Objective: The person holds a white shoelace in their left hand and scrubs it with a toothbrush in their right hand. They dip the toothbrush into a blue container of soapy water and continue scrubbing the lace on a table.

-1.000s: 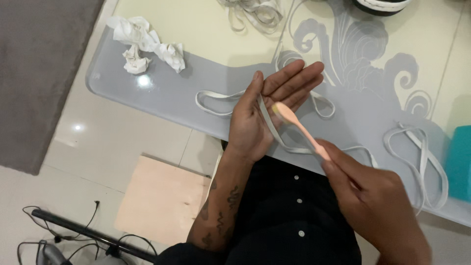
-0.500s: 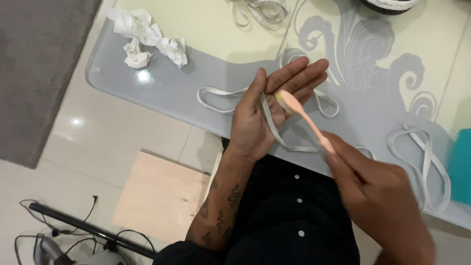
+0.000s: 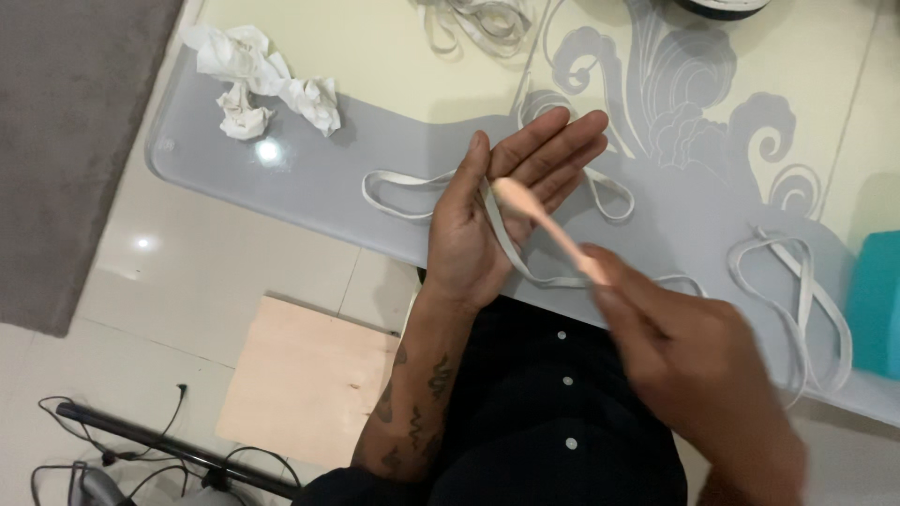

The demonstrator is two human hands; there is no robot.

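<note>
Grey-and-cream glass table [image 3: 309, 187] carries loose loops. Left hand [image 3: 497, 225] lies flat, fingers wide, a soft white elastic band [image 3: 506, 248] draped limply across its palm. Right hand [image 3: 694, 365], blurred, pinches a thin, light peach plastic stick [image 3: 544, 225] near its end, tip over the palm.

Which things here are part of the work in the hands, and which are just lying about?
In use:
left hand, palm open
white strap across that palm
pale stick in the right hand, tip over the palm

Lying about:
crumpled tissues
strap loop on the table
teal box
wooden board
</note>
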